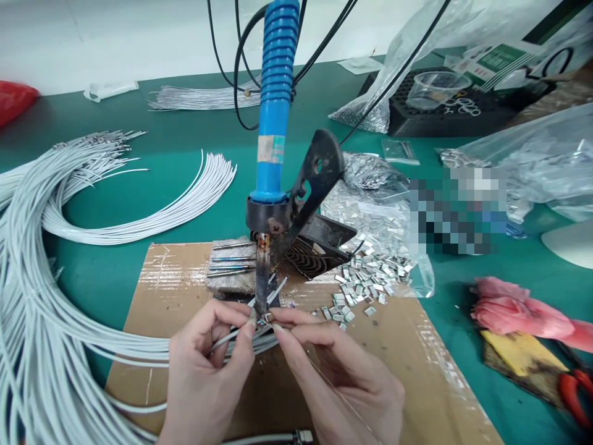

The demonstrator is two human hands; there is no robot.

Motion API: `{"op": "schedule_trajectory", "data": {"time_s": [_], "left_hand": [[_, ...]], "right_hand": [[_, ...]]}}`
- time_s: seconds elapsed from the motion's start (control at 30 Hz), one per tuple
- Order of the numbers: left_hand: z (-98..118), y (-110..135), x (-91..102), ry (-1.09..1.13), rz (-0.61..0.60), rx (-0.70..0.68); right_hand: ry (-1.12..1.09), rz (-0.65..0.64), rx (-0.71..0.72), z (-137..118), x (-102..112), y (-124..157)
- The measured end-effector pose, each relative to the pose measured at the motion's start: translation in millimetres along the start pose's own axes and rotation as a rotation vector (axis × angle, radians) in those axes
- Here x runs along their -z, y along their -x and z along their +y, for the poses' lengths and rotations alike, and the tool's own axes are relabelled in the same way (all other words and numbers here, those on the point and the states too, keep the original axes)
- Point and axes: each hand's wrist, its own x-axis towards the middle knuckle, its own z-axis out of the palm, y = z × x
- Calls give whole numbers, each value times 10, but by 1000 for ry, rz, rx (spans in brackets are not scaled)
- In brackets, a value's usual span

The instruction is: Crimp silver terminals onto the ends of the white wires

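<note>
A soldering iron with a blue ribbed handle (273, 123) hangs tip down in a black holder (266, 215). Its dark tip (262, 290) reaches down between my two hands. My left hand (208, 371) is closed in a pinch on a white cable (225, 340), its end at the tip. Closed too, my right hand (347, 377) pinches a thin solder wire (345, 395) that trails down across the palm. Between both sets of fingertips, just under the iron, is a small metal piece (267, 317); which fingers hold it I cannot tell.
Cardboard (435, 371) covers the bench under my hands. Bundled white cables (28, 296) fill the left. Small metal pieces (365, 281) lie loose beside a plastic bag (370, 216). A small black fan (319, 244) stands behind the iron. Red-handled scissors (577, 395) lie far right.
</note>
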Motion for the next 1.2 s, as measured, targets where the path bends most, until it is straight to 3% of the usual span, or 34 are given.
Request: {"op": "schedule_trajectory", "data": {"time_s": [0.17,0.33,0.47,0.77,1.07,1.2], "left_hand": [[-33,-26,40,-42,-116,-28],[10,18,-19,-6,16,-12],[27,52,-41,-14,18,-15],[-106,-81,124,-73,-215,-99],[-82,-60,111,-82,-189,-93],[-37,-12,40,-44,-77,-59]], "right_hand": [[1,8,24,32,0,3],[7,21,35,35,-13,2],[53,-6,98,36,-6,-7],[68,-20,106,40,5,3],[43,12,111,40,-28,-17],[54,11,142,36,-26,-15]]}}
